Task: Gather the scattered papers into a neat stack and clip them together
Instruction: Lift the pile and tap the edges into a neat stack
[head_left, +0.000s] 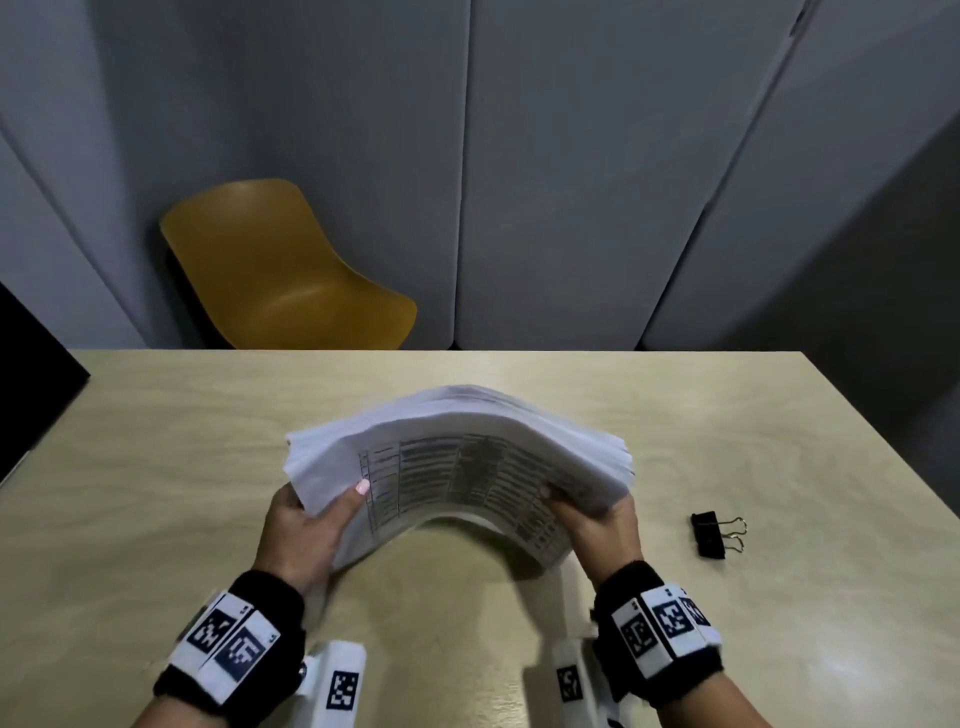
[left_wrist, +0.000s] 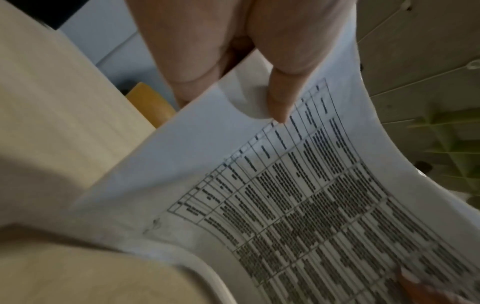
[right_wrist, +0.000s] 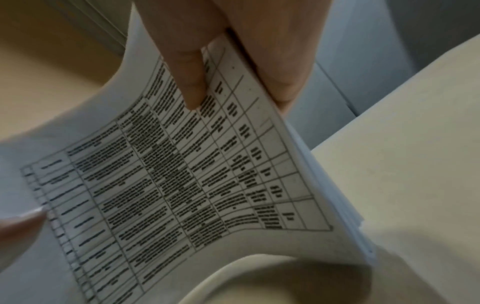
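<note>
Nearest: left hand (head_left: 301, 535) and right hand (head_left: 597, 525), each pinching one short end of the sheaf of papers (head_left: 457, 457), thumb on the printed face, fingers curled behind. Thumb (left_wrist: 279, 96) pressed onto the white margin beside the table grid in the left wrist view; thumb (right_wrist: 189, 82) laid across the printed columns in the right wrist view. Sheaf lifted off the counter (head_left: 156, 467), bowed upward into an arch between the two grips, its middle clear of the surface, edges fanned and not yet flush.

Handling, as a judgement: light, limp, slick sheet on sheet; prone to sliding apart when bent, so best held at the two opposite ends and tapped on edge against the counter to square up. Clip best seated on one squared edge.

Count: one sheaf, many sheets, number impossible to tell; two hands.

Further right on the counter: one black binder clip (head_left: 714, 535), lying well apart from the papers, untouched.

Beyond the far edge: one mustard-yellow chair (head_left: 280, 275).
</note>
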